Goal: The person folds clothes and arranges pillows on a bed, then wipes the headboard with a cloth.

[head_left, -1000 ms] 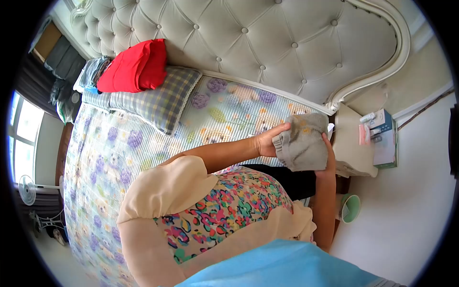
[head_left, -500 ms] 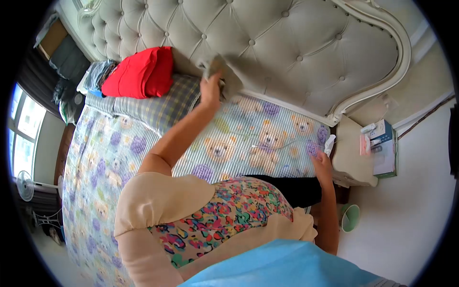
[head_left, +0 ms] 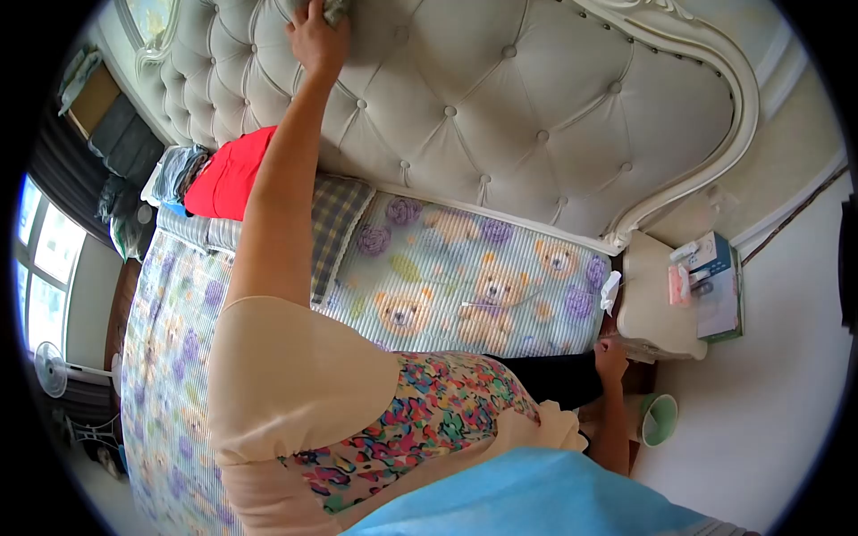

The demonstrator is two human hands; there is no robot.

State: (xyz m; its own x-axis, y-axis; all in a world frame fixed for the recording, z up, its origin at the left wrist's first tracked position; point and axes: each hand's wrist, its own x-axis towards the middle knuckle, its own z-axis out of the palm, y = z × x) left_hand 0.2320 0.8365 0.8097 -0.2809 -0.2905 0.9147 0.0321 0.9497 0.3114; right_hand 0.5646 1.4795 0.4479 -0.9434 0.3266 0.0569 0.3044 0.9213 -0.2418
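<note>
My left hand [head_left: 319, 40] is raised to the top edge of the view, with its fingers closed on a grey cloth [head_left: 336, 11]. The cloth is pressed against the tufted headboard [head_left: 411, 80], and only a small part of it shows. Down at the right, beside the bed's edge and just below the bedside table [head_left: 657, 304], is my right hand [head_left: 611, 359]. Its fingers are curled in, and nothing shows in them.
Red folded fabric [head_left: 228, 174] lies on a checked pillow [head_left: 338, 223], partly behind my left arm. A white tissue [head_left: 609, 292] is at the bed's corner. Boxes [head_left: 718, 295] stand on the bedside table, with a green bin [head_left: 660, 420] below. A fan [head_left: 51, 369] is far left.
My left hand has carried the cloth up and left, from in front of me to high on the headboard. My right hand has let go of the cloth, dropped lower and curled its fingers.
</note>
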